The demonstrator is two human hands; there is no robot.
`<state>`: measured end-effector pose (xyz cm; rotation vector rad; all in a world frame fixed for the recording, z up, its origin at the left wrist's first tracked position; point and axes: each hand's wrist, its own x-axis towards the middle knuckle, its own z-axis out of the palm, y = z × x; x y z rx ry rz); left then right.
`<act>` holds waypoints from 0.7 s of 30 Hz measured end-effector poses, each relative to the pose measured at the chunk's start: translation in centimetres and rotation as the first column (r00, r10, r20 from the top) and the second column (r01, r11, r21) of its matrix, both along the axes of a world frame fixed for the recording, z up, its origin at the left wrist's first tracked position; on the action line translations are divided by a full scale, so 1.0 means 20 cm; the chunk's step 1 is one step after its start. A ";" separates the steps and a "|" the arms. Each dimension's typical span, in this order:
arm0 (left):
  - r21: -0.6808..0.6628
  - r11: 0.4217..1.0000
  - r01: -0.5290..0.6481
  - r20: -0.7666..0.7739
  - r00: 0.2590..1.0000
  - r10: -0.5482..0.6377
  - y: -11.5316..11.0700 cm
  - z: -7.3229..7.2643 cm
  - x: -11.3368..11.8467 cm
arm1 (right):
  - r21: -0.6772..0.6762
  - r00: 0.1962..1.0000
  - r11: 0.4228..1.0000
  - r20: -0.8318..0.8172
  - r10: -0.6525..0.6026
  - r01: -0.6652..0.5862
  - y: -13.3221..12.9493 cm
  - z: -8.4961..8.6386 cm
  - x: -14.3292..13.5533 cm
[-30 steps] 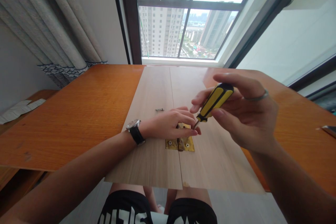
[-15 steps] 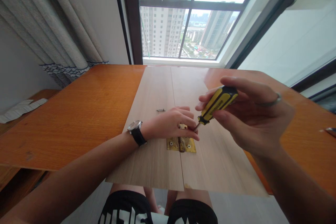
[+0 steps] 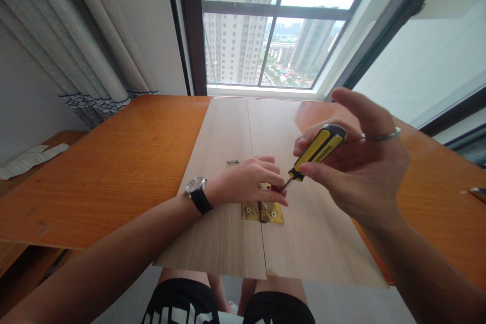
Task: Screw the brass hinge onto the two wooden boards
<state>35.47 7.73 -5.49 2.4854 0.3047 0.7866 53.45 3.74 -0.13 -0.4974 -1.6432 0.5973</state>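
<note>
My right hand (image 3: pixel 353 162) holds a yellow-and-black screwdriver (image 3: pixel 319 152) by its handle, between the thumb and curled fingers, with one finger raised away. The screwdriver tilts down to the left, its tip reaching my left fingertips. My left hand (image 3: pixel 254 179) rests over a brass hinge (image 3: pixel 271 214), thumb and forefinger pinched around the tip; whatever is between them is hidden. Two cross-head screws sit in the hinge's near part, and my left hand covers much of the rest. The hinge spans the seam between two pale wood boards (image 3: pixel 228 238).
Beyond my left hand, small screws (image 3: pixel 233 162) lie on the left board. The boards rest on an orange wooden table (image 3: pixel 152 162) and overhang its near edge above my legs. A dark object (image 3: pixel 479 193) lies at the right edge. A window (image 3: pixel 273 50) stands behind the table.
My right hand has loosened around the screwdriver, one finger lifting up and away. The handle has turned, bringing its lettering into clearer view. My left hand stays nearly in place.
</note>
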 end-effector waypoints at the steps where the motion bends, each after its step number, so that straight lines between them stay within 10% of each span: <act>1: 0.002 1.000 -0.006 -0.002 1.000 0.006 0.00 0.00 0.00 | -0.022 1.000 1.000 0.015 0.023 -0.022 -0.01 0.00 0.00; 11: 0.051 0.999 -0.015 -0.049 0.999 0.018 0.01 0.01 0.00 | -0.010 0.983 0.984 0.057 0.177 -0.176 -0.02 -0.01 0.03; 21: 0.077 0.997 -0.022 -0.070 0.997 0.027 0.01 0.00 0.00 | 0.057 0.994 0.992 0.004 -0.113 0.113 0.00 -0.04 0.00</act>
